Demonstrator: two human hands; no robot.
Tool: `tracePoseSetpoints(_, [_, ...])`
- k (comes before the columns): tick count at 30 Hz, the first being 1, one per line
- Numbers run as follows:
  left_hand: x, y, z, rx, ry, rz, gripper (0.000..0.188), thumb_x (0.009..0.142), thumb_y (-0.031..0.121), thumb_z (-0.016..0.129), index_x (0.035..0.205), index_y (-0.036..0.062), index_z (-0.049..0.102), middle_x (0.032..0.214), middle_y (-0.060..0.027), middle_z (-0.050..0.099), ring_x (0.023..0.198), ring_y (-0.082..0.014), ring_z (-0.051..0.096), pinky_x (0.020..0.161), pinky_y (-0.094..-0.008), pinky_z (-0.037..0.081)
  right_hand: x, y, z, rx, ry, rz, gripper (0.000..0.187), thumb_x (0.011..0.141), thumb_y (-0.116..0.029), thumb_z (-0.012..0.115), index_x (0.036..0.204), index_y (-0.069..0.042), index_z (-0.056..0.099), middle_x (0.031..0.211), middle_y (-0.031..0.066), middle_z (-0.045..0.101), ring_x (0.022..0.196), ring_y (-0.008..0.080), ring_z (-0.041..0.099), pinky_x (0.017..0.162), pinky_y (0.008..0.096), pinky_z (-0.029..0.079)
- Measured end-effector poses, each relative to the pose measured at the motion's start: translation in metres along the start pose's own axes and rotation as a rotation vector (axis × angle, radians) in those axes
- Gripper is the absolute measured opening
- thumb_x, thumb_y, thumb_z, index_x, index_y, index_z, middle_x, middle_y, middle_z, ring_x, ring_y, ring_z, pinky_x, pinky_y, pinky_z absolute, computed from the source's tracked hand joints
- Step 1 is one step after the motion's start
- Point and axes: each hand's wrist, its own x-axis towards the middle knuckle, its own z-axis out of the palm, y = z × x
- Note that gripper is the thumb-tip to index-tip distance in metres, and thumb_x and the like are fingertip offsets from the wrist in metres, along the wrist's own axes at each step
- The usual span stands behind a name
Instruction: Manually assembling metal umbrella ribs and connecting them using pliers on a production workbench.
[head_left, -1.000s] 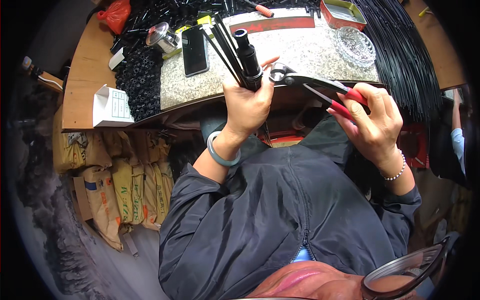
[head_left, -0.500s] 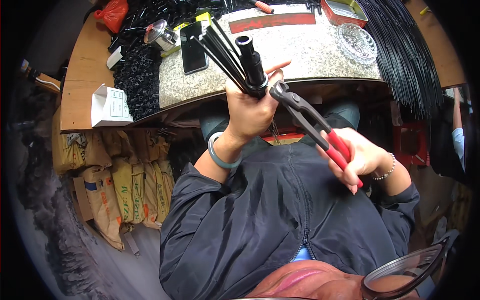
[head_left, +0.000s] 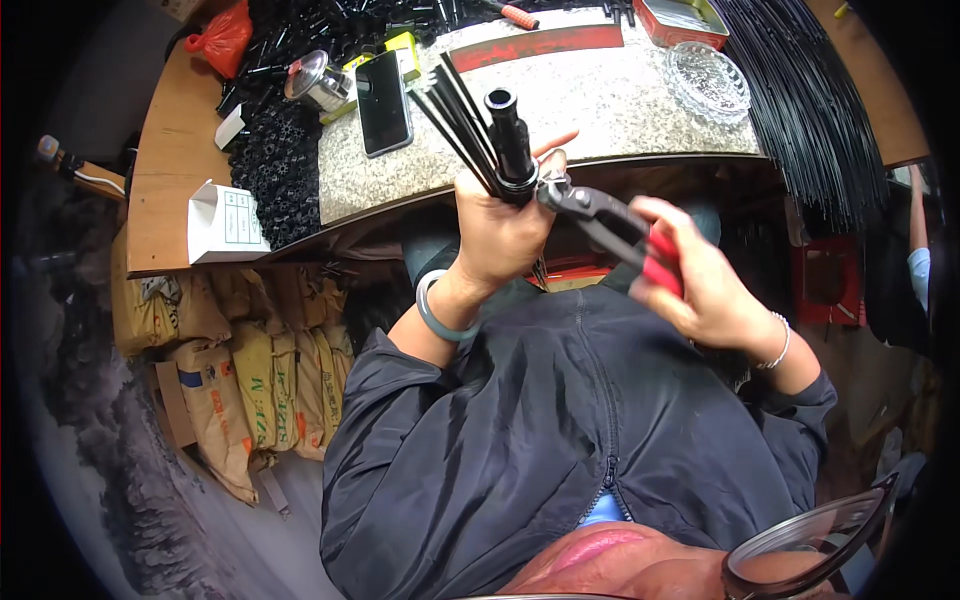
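My left hand point(head_left: 503, 240) is wrapped round a black hollow tube point(head_left: 513, 145) with a flared collar, together with a bundle of thin black rods point(head_left: 462, 125) that fans out to the upper left. The tube stands nearly upright, its open end toward me, and one finger stretches out to the right. Closed on the red handles of a pair of end-cutting pliers point(head_left: 602, 210) is my right hand point(head_left: 705, 285). The dark jaws meet the right side of the collar beside my left fingers. What lies between the jaws is too small to make out.
On the bench's speckled top point(head_left: 620, 110) lie a phone point(head_left: 384, 105), a red strip point(head_left: 540, 45) and a glass dish point(head_left: 707, 82). Many black rods point(head_left: 810, 110) fill the right side. Small black parts point(head_left: 275, 170) are heaped left, near a white box point(head_left: 228, 225). Sacks point(head_left: 215, 410) stand below.
The plier handles have come closer together and my right hand has moved up, toward the left hand. The jaws now sit against the collar. The rods and tube have shifted slightly right and down.
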Motion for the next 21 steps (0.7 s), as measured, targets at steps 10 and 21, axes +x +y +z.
tracePoseSetpoints(10, [0.001, -0.002, 0.004, -0.143, 0.042, -0.085, 0.022, 0.087, 0.0, 0.056, 0.106, -0.0087, 0.06, 0.062, 0.0019, 0.051, 0.045, -0.0007, 0.037, 0.04, -0.0184, 0.027, 0.011, -0.001, -0.005, 0.163, -0.342, 0.185, 0.06, 0.079, -0.004, 0.061, 0.131, 0.001, 0.033, 0.091, 0.0053, 0.054, 0.081, 0.0119, 0.051, 0.078, 0.0261, 0.042])
tracePoseSetpoints(21, [0.0, -0.014, 0.003, -0.071, 0.025, -0.025, 0.023, 0.086, 0.001, 0.058, 0.106, -0.01, 0.058, 0.065, -0.0016, 0.054, 0.045, -0.0014, 0.039, 0.04, -0.0175, 0.03, 0.013, 0.014, -0.006, 0.503, -0.342, 0.256, 0.034, 0.097, -0.023, 0.041, 0.12, 0.001, 0.048, 0.078, 0.0044, 0.056, 0.063, 0.0071, 0.048, 0.059, 0.0211, 0.042])
